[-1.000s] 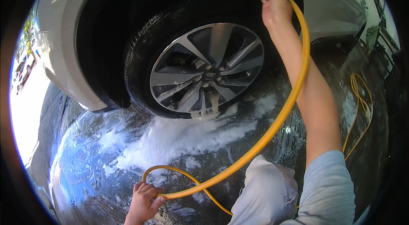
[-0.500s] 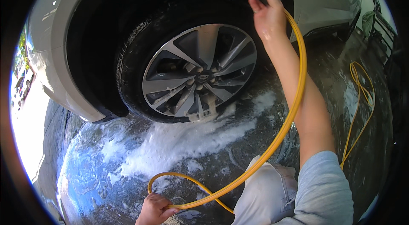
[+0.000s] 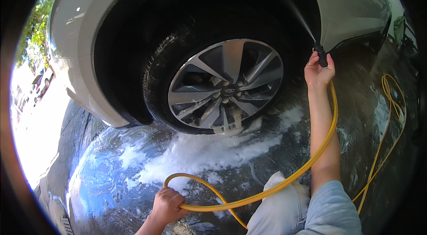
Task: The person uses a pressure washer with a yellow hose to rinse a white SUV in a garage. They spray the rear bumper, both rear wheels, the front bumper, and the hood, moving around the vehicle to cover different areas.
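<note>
My right hand (image 3: pixel 318 73) grips a black spray nozzle (image 3: pixel 320 53) at the end of a yellow hose (image 3: pixel 307 169), raised to the right of a car wheel. A thin jet of water runs from the nozzle up and left into the dark wheel arch. The wheel (image 3: pixel 226 84) has a silver alloy rim inside a wet black tyre. My left hand (image 3: pixel 167 204) is low in the picture, closed around a loop of the same yellow hose just above the ground.
The white car body (image 3: pixel 84 44) curves around the wheel arch. White soap foam (image 3: pixel 200 154) and water cover the dark pavement below the wheel. More yellow hose (image 3: pixel 391 115) lies looped on the ground at right. My knee in light trousers (image 3: pixel 280 208) is near the bottom.
My right hand with the nozzle has dropped from the top of the wheel arch to beside the tyre. My left hand has stayed low on the hose. The view has shifted, bringing the wheel to the centre.
</note>
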Demonstrator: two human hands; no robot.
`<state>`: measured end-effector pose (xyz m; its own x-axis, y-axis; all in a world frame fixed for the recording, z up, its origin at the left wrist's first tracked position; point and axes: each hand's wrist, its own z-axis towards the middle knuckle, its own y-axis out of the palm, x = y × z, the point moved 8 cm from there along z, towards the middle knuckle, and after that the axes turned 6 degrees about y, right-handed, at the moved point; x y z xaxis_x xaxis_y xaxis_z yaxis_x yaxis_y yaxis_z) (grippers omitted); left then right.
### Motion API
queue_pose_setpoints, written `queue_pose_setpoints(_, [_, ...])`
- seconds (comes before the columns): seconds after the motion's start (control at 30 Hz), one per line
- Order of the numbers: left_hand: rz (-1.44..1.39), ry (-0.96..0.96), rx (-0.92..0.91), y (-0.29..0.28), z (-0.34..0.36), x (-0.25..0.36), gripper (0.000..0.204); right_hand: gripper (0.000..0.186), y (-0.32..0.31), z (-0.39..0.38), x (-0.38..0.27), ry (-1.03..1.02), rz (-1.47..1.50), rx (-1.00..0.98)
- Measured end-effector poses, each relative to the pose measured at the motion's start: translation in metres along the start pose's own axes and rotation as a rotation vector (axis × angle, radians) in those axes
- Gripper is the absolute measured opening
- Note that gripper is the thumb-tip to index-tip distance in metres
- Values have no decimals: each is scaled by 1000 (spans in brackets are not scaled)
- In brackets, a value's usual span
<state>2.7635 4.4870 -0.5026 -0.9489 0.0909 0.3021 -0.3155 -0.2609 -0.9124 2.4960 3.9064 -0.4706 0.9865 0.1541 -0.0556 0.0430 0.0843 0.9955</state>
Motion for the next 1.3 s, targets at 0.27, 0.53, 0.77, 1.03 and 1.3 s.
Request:
queue_pose_setpoints(0.27, [-56,-50,189,-22,112,-32,46,32,37,6,50,287,1,-70])
queue_pose_setpoints(0.53, [-51,-145,55,1,110,-40,44,36,106,-31,80,293,-310,-397])
queue_pose_setpoints(0.77, [-48,-222,22,11,57,-49,45,32,160,-82,130,339,-581,-669])
queue_pose_setpoints(1.03, [-72,-274,10,27,0,-58,46,23,198,-148,197,388,-1008,-746])
queue_pose_setpoints(1.3, [-89,-260,-146,67,-37,-69,41,23,287,-247,273,-74,-1426,-1185])
